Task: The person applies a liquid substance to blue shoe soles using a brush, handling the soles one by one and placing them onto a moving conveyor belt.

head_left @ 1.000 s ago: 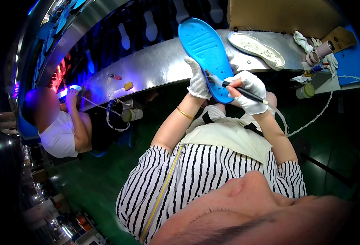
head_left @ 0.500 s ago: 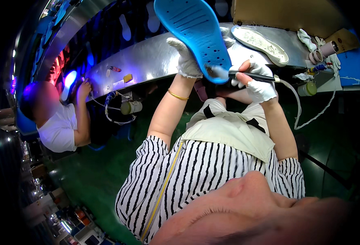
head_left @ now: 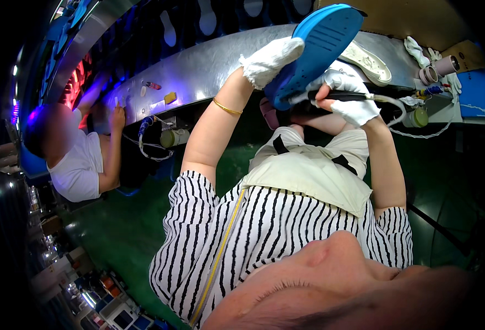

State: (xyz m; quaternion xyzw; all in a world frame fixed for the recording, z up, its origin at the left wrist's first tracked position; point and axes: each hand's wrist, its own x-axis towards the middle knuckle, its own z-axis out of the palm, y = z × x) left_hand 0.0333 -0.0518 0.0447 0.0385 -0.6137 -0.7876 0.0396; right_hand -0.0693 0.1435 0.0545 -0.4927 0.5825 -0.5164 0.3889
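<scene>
A blue shoe sole (head_left: 330, 36) with grooves and small holes is held up over the bench edge, tilted so its rim faces left. My left hand (head_left: 273, 60), in a white glove, grips its left side; the fingers behind the sole are hidden. In my right hand (head_left: 350, 99), gloved with bare fingertips, is a brush with a black handle (head_left: 336, 95) and a pale hose at its back end. The brush's whitish bristles (head_left: 298, 99) are at the sole's lower end. Beyond my right hand, a white shoe sole (head_left: 369, 61) lies on the bench.
The metal bench (head_left: 209, 69) curves across in front of me, with a dark conveyor carrying soles (head_left: 207, 19) behind it. Cups (head_left: 446, 65), spare gloves (head_left: 414, 52) and a cardboard box (head_left: 407, 19) are at the right. A co-worker (head_left: 80, 159) sits at the left, near a yellow sponge (head_left: 170, 98).
The blue sole has tilted onto its edge and its top has swung right, my left hand turning with it. The brush stays by its lower end. The co-worker's brightly lit sole is gone from their hands.
</scene>
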